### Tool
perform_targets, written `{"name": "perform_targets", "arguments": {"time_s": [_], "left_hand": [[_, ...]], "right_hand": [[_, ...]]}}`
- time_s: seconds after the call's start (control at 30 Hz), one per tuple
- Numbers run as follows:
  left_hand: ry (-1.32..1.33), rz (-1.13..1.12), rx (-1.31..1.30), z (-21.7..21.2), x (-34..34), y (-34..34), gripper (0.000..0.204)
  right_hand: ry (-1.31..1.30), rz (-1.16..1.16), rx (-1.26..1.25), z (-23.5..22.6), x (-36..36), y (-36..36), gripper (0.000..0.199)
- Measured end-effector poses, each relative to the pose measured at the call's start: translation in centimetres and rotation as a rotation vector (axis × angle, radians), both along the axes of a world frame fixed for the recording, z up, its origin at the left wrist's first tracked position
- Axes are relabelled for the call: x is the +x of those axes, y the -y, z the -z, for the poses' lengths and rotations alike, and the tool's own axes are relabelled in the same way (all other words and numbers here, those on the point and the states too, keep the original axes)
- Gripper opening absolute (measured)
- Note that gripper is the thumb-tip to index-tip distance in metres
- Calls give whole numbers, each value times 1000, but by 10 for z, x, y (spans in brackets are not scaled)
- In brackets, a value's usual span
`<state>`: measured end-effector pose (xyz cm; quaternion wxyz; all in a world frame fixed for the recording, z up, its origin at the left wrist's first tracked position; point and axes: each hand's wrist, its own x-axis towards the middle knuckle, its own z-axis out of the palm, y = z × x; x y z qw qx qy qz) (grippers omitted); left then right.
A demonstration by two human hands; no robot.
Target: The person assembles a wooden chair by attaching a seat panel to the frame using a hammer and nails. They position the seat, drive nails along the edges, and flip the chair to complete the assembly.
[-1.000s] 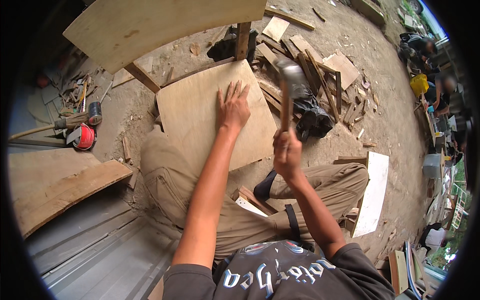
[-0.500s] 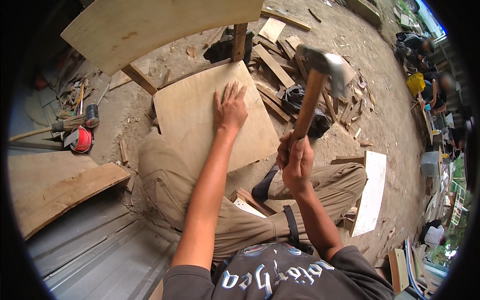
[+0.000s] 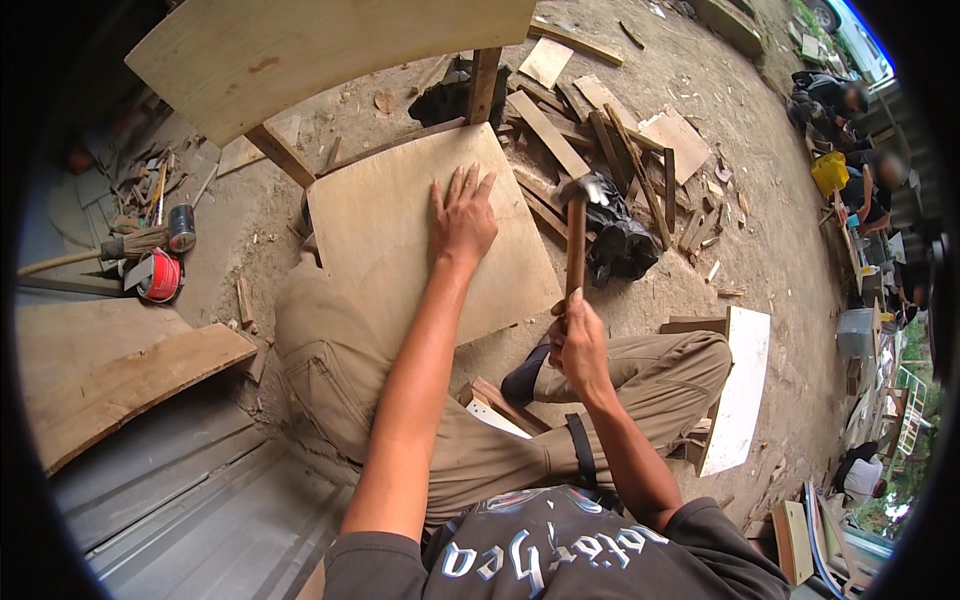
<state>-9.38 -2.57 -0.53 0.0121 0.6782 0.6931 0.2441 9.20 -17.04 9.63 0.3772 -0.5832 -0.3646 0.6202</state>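
My left hand [image 3: 465, 218] lies flat with fingers spread on a pale plywood panel [image 3: 390, 250], the seat of a small wooden chair. My right hand [image 3: 580, 345] is wrapped round the wooden handle of a claw hammer [image 3: 576, 235]. The hammer stands nearly upright, its metal head above the ground just right of the seat panel and apart from it. A curved plywood backrest [image 3: 330, 60] rises at the far side on two dark wooden posts. No nail can be made out on the panel.
Scrap wood strips [image 3: 550, 132] and a black plastic bag [image 3: 620, 240] lie on the dirt floor beyond the hammer. At left are a red tape roll [image 3: 160, 277], a can [image 3: 182, 228] and a broom [image 3: 135, 245]. A white board [image 3: 738, 390] stands by my right knee. Several people sit far right.
My right hand has lowered the hammer and shifted slightly left, so its head now sits lower and nearer the seat panel. My left hand stays flat in almost the same place.
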Motion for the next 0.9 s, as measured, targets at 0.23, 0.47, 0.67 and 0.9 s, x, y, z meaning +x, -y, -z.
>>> {"name": "perform_targets", "arguments": {"time_s": [0.23, 0.47, 0.67, 0.9], "left_hand": [[30, -3, -16, -2, -1, 2, 46], [38, 1, -3, 0, 1, 0, 45], [23, -9, -3, 0, -2, 5, 42], [45, 8, 29, -1, -1, 2, 45]], "right_hand": [[-97, -10, 692, -38, -12, -31, 36], [459, -170, 281, 57, 4, -24, 46], [312, -76, 437, 19, -2, -23, 44], [416, -267, 188, 31, 7, -35, 46]]}}
